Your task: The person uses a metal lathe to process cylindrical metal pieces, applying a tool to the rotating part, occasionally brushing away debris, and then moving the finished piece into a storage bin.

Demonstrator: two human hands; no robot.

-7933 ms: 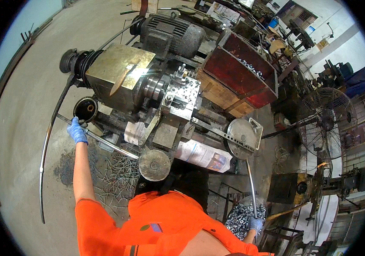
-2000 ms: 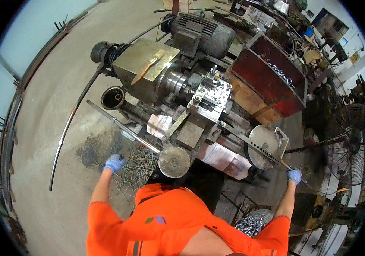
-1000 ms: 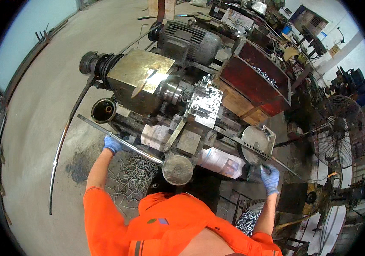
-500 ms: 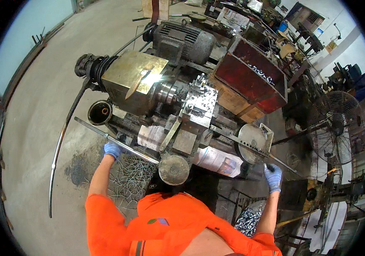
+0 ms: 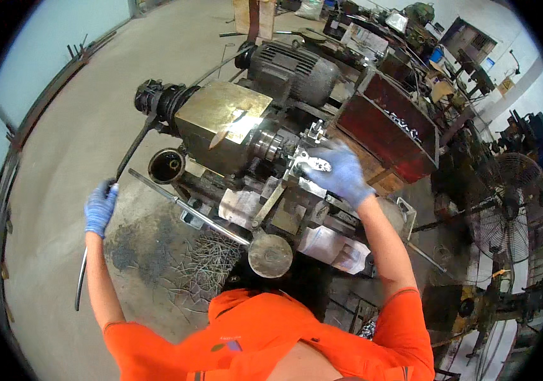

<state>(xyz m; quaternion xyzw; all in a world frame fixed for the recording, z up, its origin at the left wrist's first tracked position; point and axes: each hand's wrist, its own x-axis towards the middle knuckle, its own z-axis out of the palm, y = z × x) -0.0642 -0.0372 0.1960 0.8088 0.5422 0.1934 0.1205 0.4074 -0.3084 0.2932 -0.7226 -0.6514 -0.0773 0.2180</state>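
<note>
My left hand (image 5: 101,209), in a blue and white glove, is closed round a long lever (image 5: 133,150) that hangs from the left end of the lathe. My right hand (image 5: 340,174), gloved alike, is over the metal tool block (image 5: 303,166) beside the chuck (image 5: 266,145); motion smears its fingers, so I cannot tell whether it holds anything. The hand covers much of the block. Left of the chuck stands the brass-topped headstock (image 5: 220,114). A long steel bar (image 5: 189,206) slants to a round metal disc (image 5: 270,256) in front of me.
An electric motor (image 5: 293,73) sits behind the headstock. A red bin (image 5: 386,124) with small metal parts stands at the right on wood. Farther right is a caged fan (image 5: 509,203). Thin metal scraps (image 5: 204,270) lie on the floor, and an open round pot (image 5: 167,166) is at the left.
My left hand has gone from near the steel bar out left to the hanging lever. My right hand has moved from the far right up and inward over the tool block.
</note>
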